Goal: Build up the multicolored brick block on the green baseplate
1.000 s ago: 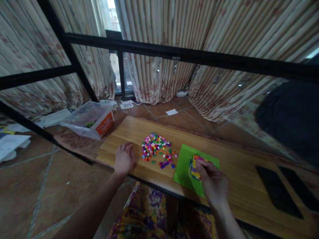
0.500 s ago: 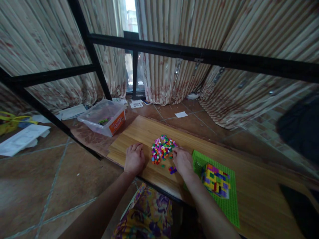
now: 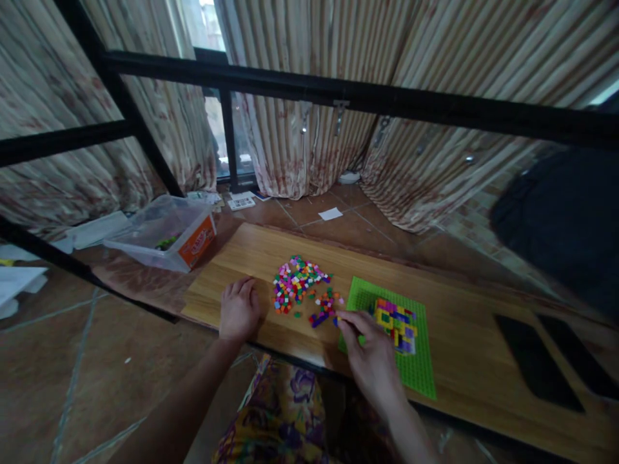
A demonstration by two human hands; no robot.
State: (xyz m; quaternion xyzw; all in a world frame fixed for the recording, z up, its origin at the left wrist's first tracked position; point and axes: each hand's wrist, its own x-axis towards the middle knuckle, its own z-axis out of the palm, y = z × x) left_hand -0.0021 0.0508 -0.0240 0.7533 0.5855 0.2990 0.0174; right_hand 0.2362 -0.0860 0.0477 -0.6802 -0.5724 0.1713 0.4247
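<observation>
My left hand (image 3: 239,312) rests on the wooden table, its fingers curled under and its palm hidden. Beside it lies a loose pile of small colourful toy bricks (image 3: 294,280). My right hand (image 3: 370,351) is closed in a pinch on a small blue brick (image 3: 336,320), partly covered by the fingertips. Just left of those fingertips is a small cluster of red and purple bricks (image 3: 320,318). The green baseplate (image 3: 420,367) lies partly behind my right hand. A many-coloured brick build (image 3: 397,325) sits on it, its left side partly hidden.
A clear plastic box (image 3: 145,248) with an orange label stands on the floor past the table's left end. Two dark flat panels (image 3: 536,361) lie at the table's right. Black metal rails (image 3: 290,84) cross in front of the curtains (image 3: 300,148).
The view has swung to the right. My right hand has drawn back from the pile's right edge towards the baseplate, with several bricks now spread beside it. My left hand stays resting on the table.
</observation>
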